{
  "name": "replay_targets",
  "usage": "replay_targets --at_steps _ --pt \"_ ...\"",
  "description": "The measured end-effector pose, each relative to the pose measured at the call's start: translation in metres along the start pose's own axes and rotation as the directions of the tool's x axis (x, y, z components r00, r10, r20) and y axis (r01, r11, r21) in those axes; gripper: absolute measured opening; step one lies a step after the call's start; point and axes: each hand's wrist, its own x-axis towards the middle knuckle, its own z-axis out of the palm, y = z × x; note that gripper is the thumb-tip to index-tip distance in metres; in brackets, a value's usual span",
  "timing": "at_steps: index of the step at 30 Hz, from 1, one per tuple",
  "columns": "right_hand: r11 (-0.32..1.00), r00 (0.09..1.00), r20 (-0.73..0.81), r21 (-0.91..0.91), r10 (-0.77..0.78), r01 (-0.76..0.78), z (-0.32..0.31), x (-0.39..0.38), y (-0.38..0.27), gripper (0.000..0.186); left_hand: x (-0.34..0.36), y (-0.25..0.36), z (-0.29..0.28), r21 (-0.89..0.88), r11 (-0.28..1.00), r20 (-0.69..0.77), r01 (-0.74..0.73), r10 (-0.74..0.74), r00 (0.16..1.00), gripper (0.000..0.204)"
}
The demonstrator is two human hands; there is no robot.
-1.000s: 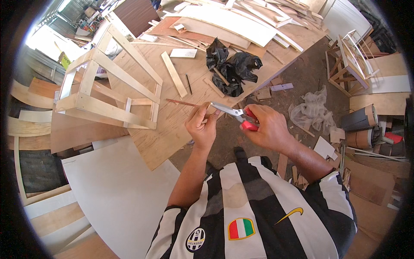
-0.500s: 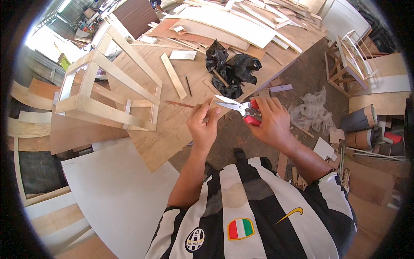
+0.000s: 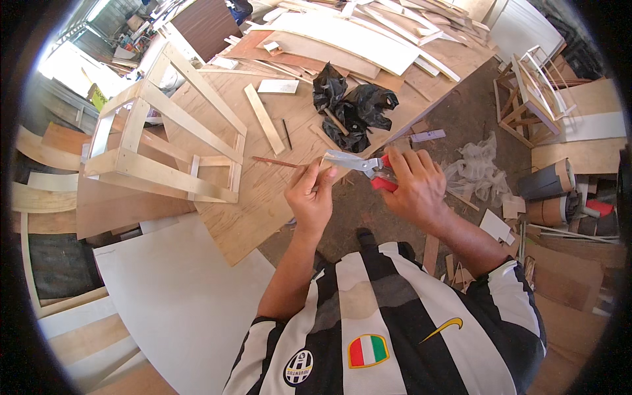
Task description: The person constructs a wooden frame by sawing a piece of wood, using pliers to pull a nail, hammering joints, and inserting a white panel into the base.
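Left hand (image 3: 311, 195) pinches a thin stick (image 3: 276, 162); right hand (image 3: 416, 185) grips red-handled pliers (image 3: 362, 166) beside black bags (image 3: 352, 108)

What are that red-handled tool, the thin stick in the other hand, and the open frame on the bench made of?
The pliers look like bare grey metal with glossy red grips, probably plastic or rubber. The thin stick appears to be reddish-brown wood, a mere sliver. The frame seems to be pale, unfinished wooden slats with visible grain and no paint.

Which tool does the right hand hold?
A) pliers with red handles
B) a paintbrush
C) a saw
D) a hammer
A: the right hand grips red handles of metal pliers, whose tip meets a thin reddish stick pinched by the left hand.
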Motion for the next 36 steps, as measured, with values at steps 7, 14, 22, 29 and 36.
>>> replay_targets --at_steps 7,14,22,29,36 --pt "0.999 1.000 0.005 0.046 0.001 -0.002 0.013 -0.002 0.008 0.046 -0.003 0.005 0.001 0.001 0.998 0.007 0.069 -0.069 0.998 0.027" --pt "0.925 0.972 0.152 0.311 0.181 -0.220 0.012 0.001 0.011 0.047 0.000 0.001 0.010 -0.041 0.997 -0.001 0.072 -0.072 0.997 0.025" --pt "0.977 0.994 0.082 0.193 0.071 -0.086 0.005 -0.006 0.015 0.055 0.000 0.005 0.014 -0.021 0.999 -0.019 -0.027 0.027 0.999 0.027" --pt "0.991 0.998 0.047 0.125 0.036 -0.042 0.002 -0.007 0.018 0.058 -0.001 0.017 0.010 -0.023 1.000 0.055 0.012 -0.011 0.998 0.025" --pt "0.985 1.000 -0.008 0.172 0.021 -0.019 0.012 -0.012 0.025 0.051 -0.007 0.014 0.010 -0.017 1.000 0.017 -0.006 0.006 1.000 0.024"
